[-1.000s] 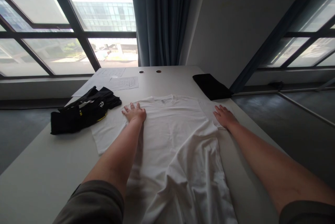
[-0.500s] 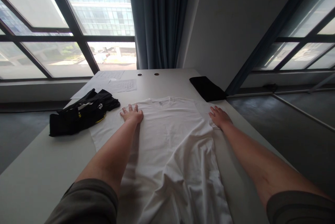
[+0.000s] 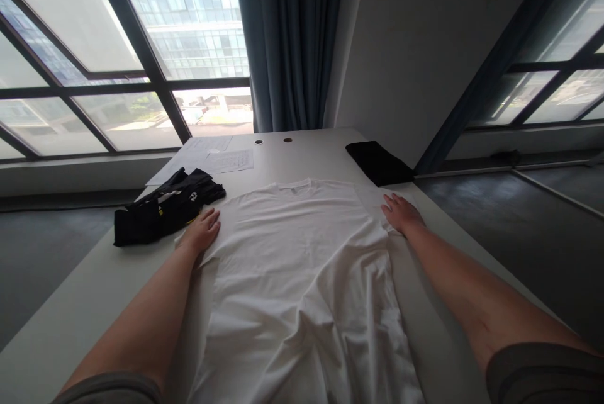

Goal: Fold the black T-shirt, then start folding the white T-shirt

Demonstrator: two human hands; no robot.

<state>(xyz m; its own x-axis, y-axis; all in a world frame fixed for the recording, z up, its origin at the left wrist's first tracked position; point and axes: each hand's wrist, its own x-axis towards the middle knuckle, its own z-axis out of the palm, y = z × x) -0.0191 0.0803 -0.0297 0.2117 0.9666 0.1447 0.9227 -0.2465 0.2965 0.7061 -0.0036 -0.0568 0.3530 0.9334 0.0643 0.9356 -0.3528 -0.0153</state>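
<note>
A white T-shirt (image 3: 292, 246) lies spread on the white table, its neckline away from me. Wrinkles run across its lower right part, while the upper part is flatter. My left hand (image 3: 204, 230) rests palm down on the left sleeve, fingers stretched out. On the other side, my right hand (image 3: 401, 212) lies flat on the right sleeve with its fingers spread. Neither hand grips the cloth. Just beyond my left hand is a bundled black garment (image 3: 165, 207) with white and yellow marks.
A folded black cloth (image 3: 379, 163) lies at the table's right edge. Paper sheets (image 3: 229, 162) lie at the far left of the table (image 3: 311, 155), near two round holes. Behind stand a blue curtain (image 3: 292, 45), a wall and windows.
My left hand has slid left from the shirt's upper chest onto the left sleeve. My right hand has stayed on the right sleeve. The view has shifted slightly.
</note>
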